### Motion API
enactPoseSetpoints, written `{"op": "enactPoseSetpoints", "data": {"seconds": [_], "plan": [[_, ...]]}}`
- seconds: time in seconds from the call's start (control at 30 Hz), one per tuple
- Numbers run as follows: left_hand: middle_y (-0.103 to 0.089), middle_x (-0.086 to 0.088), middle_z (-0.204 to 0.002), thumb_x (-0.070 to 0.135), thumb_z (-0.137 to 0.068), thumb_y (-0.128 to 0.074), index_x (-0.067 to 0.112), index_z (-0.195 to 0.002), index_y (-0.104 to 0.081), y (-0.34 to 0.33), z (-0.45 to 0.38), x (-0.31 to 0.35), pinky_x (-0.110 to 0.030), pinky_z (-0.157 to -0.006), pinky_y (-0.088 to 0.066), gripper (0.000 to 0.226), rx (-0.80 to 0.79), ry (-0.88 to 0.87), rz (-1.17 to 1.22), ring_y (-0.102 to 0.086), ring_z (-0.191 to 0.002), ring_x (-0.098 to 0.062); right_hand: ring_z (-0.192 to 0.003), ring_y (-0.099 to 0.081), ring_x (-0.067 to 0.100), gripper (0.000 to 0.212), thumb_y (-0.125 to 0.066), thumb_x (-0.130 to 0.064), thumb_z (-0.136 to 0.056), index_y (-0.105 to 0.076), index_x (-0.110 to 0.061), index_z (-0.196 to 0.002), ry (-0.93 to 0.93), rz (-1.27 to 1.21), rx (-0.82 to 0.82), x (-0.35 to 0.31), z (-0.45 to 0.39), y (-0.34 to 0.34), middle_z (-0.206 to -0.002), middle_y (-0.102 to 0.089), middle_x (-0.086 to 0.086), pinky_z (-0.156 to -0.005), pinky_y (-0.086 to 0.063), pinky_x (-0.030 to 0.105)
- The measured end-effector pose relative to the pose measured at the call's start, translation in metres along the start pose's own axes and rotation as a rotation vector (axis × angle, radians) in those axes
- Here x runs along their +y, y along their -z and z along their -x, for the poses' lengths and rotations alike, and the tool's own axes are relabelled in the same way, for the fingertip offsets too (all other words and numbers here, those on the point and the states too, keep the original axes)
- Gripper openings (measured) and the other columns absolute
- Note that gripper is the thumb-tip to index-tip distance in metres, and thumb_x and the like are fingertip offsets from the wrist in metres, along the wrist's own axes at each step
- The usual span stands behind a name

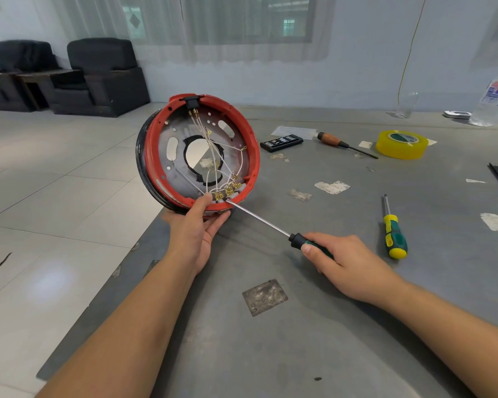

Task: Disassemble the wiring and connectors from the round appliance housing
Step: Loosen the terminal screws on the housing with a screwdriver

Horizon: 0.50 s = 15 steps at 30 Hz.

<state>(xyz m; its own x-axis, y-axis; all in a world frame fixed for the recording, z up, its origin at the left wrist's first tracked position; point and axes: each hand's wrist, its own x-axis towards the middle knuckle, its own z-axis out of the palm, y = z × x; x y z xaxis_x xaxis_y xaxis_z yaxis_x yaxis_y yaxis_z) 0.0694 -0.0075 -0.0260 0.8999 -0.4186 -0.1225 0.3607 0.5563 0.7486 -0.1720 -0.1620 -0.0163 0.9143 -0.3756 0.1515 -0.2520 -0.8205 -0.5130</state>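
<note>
Housing point(156, 156) gripped by L hand point(196, 234); R hand point(339, 262) held screwdriver point(259, 219), shaft running up-left, tip at connectors point(227, 192) beside L thumb.

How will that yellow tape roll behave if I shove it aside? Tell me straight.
The yellow tape roll lies flat on the grey table, so it will probably slide, not roll. It looks hollow in the middle, so likely light for its size. Its wound body should stay stiff. Pushed far, it may bump the wooden-handled screwdriver beside it.

The housing point(199, 156) stands tilted at the table's point(357, 326) left edge. Right of it lie a screwdriver point(393, 229) and — farther back — a tape roll point(401, 145) (bit case point(281, 142) leftward).
</note>
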Motion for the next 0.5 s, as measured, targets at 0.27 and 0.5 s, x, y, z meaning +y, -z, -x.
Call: {"op": "enactPoseSetpoints", "data": {"seconds": [0.27, 0.5], "plan": [[-0.077, -0.019, -0.118, 0.004, -0.096, -0.074, 0.019, -0.136, -0.044, -0.0007, 0.0013, 0.0011, -0.048, -0.079, -0.066, 0.052, 0.006, 0.027, 0.025, -0.079, -0.098, -0.036, -0.081, -0.062, 0.016, 0.041, -0.034, -0.052, -0.102, -0.06, -0.035, -0.129, 0.083, 0.065, 0.051, 0.0006, 0.0007, -0.0035, -0.092, -0.071, -0.001, -0.076, -0.052, 0.042], [-0.068, -0.024, -0.13, 0.002, -0.096, -0.073, 0.011, -0.144, -0.034, -0.0045, 0.0079, -0.0009, -0.049, -0.079, -0.066, 0.063, -0.014, 0.002, -0.046, -0.079, -0.099, -0.036, -0.069, -0.057, 0.013, 0.038, -0.034, -0.055, -0.101, -0.06, -0.04, -0.126, 0.086, 0.023, 0.105, -0.0048, -0.0067, -0.005, -0.074, -0.062, -0.004, -0.066, -0.05, 0.037]]}}
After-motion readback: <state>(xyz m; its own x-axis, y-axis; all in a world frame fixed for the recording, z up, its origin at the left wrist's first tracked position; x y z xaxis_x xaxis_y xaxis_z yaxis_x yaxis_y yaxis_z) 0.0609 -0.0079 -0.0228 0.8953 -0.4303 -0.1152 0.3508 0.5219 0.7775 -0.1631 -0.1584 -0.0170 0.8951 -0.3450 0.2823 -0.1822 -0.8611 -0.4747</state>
